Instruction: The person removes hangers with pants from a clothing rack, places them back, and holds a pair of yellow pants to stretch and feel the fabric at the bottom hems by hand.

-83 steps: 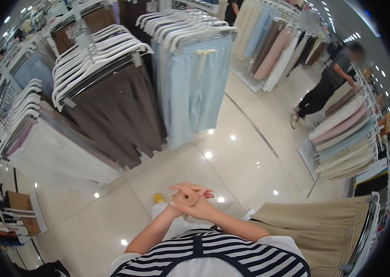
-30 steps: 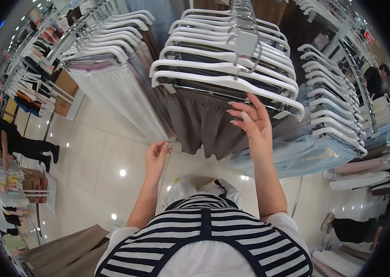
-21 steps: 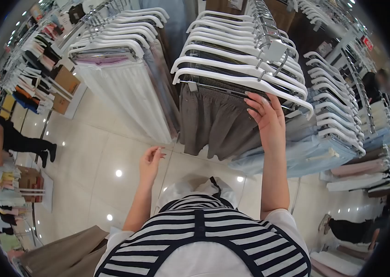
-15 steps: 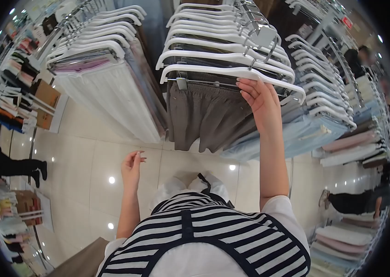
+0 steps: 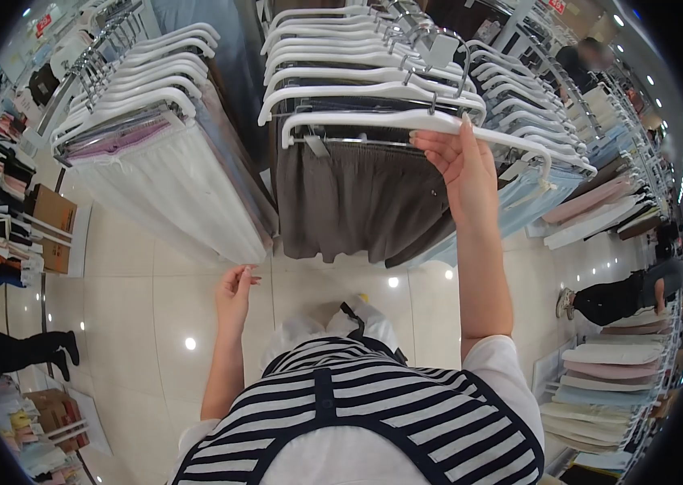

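White, long-armed clip hanger (image 5: 370,120), hung with dark-brown gathered cloth trousers (image 5: 358,202): clasped by right hand (image 5: 466,171); left hand (image 5: 234,293) held apart, loosely curled.

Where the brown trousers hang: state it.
At upper centre of the head view, brown trousers hang from the hanger in the right hand, right of white garments.
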Demonstrator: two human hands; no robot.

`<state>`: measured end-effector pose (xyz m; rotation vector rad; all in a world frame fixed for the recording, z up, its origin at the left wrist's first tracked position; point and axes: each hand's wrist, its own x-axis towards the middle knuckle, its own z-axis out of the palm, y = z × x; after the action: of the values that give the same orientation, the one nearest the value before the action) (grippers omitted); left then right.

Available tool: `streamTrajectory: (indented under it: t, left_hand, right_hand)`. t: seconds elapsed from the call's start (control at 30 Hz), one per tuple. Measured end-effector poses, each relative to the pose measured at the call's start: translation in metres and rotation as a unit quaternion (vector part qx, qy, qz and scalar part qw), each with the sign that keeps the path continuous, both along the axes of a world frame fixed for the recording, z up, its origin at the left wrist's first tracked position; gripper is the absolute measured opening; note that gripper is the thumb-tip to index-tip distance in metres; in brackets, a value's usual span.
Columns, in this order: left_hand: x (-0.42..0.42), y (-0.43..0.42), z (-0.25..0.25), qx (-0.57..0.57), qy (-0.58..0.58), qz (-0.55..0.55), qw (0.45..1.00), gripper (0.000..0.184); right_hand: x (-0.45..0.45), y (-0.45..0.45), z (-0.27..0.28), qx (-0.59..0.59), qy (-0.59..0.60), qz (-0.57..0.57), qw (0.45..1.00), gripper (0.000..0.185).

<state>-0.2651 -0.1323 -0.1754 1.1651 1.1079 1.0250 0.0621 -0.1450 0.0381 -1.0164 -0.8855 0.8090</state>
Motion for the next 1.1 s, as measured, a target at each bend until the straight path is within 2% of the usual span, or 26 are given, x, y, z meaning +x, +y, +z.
streamTrajectory:
  t: [0.1,0.27,0.33,0.37,0.43,0.47,0.53,0.6,0.67,0.7,0.73,0.8,0.83,0.87,0.93,0.97,1.07,1.1]
  left_hand:
    - [0.009,-0.002,0.01,0.009,-0.004,-0.014,1.0,0.018]
    - [0.016,-0.001,0.023,0.015,-0.024,-0.029,0.999,0.016]
    - [0.018,0.002,0.035,0.066,-0.01,-0.09,0.994,0.028]
    - [0.022,0.002,0.045,0.067,-0.01,-0.091,0.994,0.028]
    - [0.037,0.001,0.073,0.135,-0.012,-0.168,0.976,0.047]
    - [0.045,-0.001,0.076,0.138,-0.013,-0.171,0.975,0.047]
    - [0.061,-0.003,0.08,0.169,-0.09,-0.182,0.964,0.06]
    - [0.074,0.001,0.084,0.175,-0.093,-0.196,0.96,0.06]
    - [0.086,0.003,0.096,0.22,-0.02,-0.179,0.959,0.054]
    - [0.09,0.006,0.094,0.239,-0.012,-0.158,0.958,0.043]
    - [0.094,0.008,0.095,0.241,-0.012,-0.16,0.957,0.043]
    - [0.102,0.011,0.097,0.303,0.002,-0.135,0.943,0.035]
    - [0.106,0.014,0.096,0.362,0.017,-0.152,0.919,0.037]
    - [0.113,0.011,0.099,0.364,0.015,-0.157,0.918,0.037]
    - [0.128,0.002,0.111,0.203,-0.098,-0.16,0.961,0.025]
    - [0.134,0.003,0.107,0.274,-0.081,-0.167,0.944,0.019]
    - [0.141,-0.001,0.09,0.263,-0.064,-0.175,0.947,0.017]
    - [0.144,-0.012,0.101,0.218,-0.077,-0.146,0.962,0.015]
  right_hand:
    - [0.0,-0.008,-0.01,-0.005,0.021,-0.064,0.998,0.036]
    - [0.002,-0.034,-0.036,0.012,0.05,-0.054,0.997,0.034]
    - [0.005,-0.04,-0.042,0.018,0.097,-0.058,0.993,0.033]
    - [0.007,-0.041,-0.046,0.025,0.119,-0.055,0.991,0.033]
    - [0.007,-0.041,-0.046,0.013,0.133,-0.06,0.989,0.033]
    - [0.006,-0.042,-0.046,-0.001,0.148,-0.063,0.987,0.033]
    - [0.002,-0.042,-0.046,0.005,0.147,-0.045,0.988,0.033]
    - [-0.002,-0.042,-0.046,0.008,0.146,-0.025,0.989,0.033]
    - [-0.003,-0.043,-0.044,0.01,0.151,-0.012,0.988,0.033]
    - [-0.001,-0.044,-0.044,0.02,0.159,-0.005,0.987,0.033]
    - [0.002,-0.044,-0.043,0.022,0.159,-0.007,0.987,0.033]
    - [0.009,-0.047,-0.042,0.004,0.173,-0.003,0.985,0.026]
    - [0.013,-0.046,-0.044,0.006,0.173,-0.007,0.985,0.026]
    - [0.017,-0.045,-0.049,-0.002,0.195,-0.008,0.981,0.029]
    - [0.026,-0.043,-0.053,-0.006,0.217,-0.016,0.976,0.033]
    - [0.03,-0.044,-0.054,-0.008,0.203,0.003,0.979,0.033]
    - [0.036,-0.049,-0.056,-0.01,0.174,0.024,0.984,0.033]
    - [0.032,-0.052,-0.052,-0.033,0.15,0.041,0.987,0.034]
